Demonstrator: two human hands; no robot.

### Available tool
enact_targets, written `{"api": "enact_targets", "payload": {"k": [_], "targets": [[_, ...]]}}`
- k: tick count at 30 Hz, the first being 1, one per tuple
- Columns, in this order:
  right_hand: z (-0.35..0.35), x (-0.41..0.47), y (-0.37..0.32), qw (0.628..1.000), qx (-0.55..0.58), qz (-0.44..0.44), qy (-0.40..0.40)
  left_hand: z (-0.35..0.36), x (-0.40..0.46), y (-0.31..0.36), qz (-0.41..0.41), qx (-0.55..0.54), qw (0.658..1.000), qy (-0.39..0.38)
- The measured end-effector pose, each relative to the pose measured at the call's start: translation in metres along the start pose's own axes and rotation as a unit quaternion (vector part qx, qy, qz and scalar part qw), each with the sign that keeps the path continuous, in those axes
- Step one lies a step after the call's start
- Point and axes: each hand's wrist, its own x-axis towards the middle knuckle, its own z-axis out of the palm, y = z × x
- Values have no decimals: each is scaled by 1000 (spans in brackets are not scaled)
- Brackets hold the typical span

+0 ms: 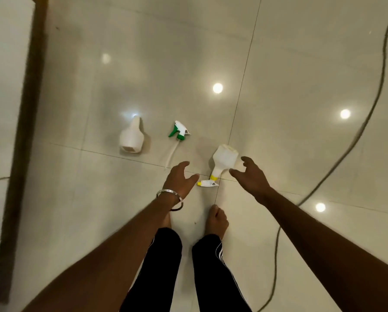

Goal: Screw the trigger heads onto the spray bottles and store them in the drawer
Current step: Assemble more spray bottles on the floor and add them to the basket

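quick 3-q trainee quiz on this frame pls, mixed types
1. True or false: the green trigger head is already screwed onto a bottle.
2. Which bottle carries the yellow trigger head? A) the left bottle B) the right bottle
3. Fill in: both the left hand and the right hand hold ____.

Key: 1 false, it lies loose on the floor; 2 B; 3 nothing.
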Motion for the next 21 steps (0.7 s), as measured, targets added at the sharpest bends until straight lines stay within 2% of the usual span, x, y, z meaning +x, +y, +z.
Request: {"api": "enact_targets", "payload": {"k": [3, 6, 10, 21], "targets": [[23, 51, 34, 999, 1, -18, 34, 31, 59, -10, 9, -9, 1000, -6], [42, 84, 56, 993, -1, -83, 83, 50, 106, -15, 28, -11, 999, -15], [65, 115, 82, 986, -16, -133, 97, 78, 154, -20, 49, -20, 998, -41], [81, 133, 95, 973, 6, -189, 129, 112, 168, -10, 77, -22, 993, -90]]}}
